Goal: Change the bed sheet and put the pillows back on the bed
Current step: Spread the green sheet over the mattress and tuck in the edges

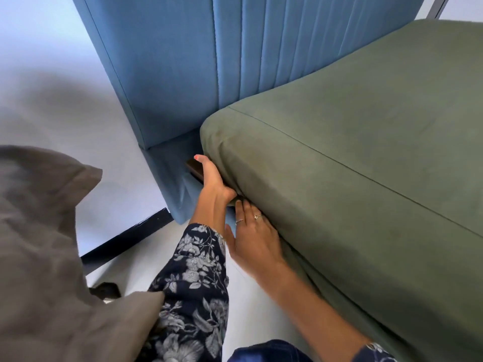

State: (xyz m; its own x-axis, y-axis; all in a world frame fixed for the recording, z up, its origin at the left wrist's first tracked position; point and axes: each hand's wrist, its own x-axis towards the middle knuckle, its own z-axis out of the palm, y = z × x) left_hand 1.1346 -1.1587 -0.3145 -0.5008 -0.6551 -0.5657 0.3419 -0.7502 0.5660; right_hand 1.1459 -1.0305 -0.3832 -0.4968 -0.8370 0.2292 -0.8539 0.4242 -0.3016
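A green sheet (339, 158) is stretched over the mattress and wraps its near corner by the blue padded headboard (183, 61). My left hand (213, 181) lies flat against the bottom of that corner, fingers straight and pointing at the headboard, thumb slipped under the sheet's lower edge. Just beside it my right hand (252, 239), with rings on two fingers, presses straight fingers on the sheet's side at the lower edge. Grey pillows (39, 231) are heaped at the lower left.
A dark wooden part of the bed frame (194, 169) shows behind my left hand. A black bar (125, 236) lies on the pale floor (65, 105) between the pillows and the headboard's foot.
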